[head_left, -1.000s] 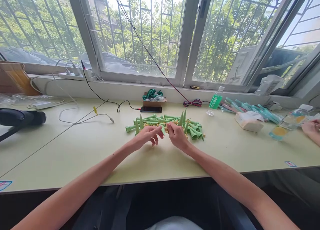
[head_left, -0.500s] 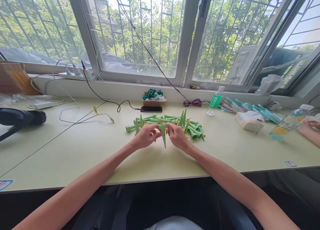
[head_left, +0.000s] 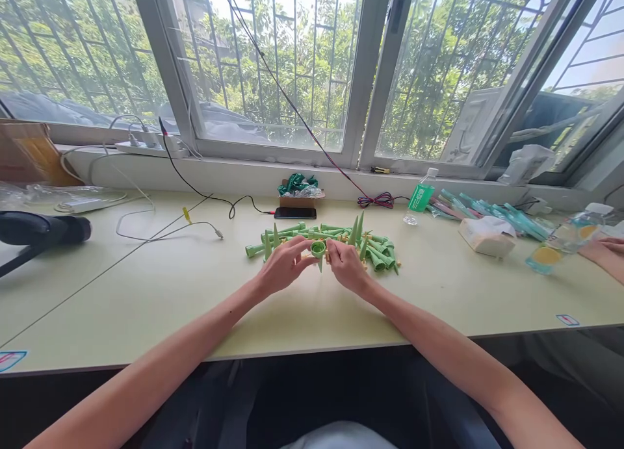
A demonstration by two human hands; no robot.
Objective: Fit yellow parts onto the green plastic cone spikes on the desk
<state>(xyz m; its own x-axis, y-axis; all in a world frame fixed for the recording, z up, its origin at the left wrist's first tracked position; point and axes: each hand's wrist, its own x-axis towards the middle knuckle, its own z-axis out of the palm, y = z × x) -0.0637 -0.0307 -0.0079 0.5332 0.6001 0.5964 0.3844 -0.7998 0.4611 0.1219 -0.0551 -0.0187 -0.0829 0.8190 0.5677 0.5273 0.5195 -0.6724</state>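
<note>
A hollow green plastic cone [head_left: 318,249] is pinched at its rim between the thumb and fingers of my left hand [head_left: 287,265]. Its round open end faces me and the pointed tip shows just below. My right hand [head_left: 347,264] is closed close to the cone's right side, its fingertips pressed together by the rim. A bit of orange shows at those fingertips, too small to make out. Behind both hands lies a pile of similar green cones [head_left: 383,257] with small orange pieces among them, and a few cones stand point up.
A phone [head_left: 295,213] and a small box of green and silver wrappers [head_left: 299,188] stand behind the pile. To the right are a bottle [head_left: 420,199], a tissue pack [head_left: 486,236] and another person's hand [head_left: 604,254]. A white cable [head_left: 168,240] lies at left.
The green cone has tilted in my left hand, so its open end turns towards me and less of its tip hangs below. My right hand stays almost in place.
</note>
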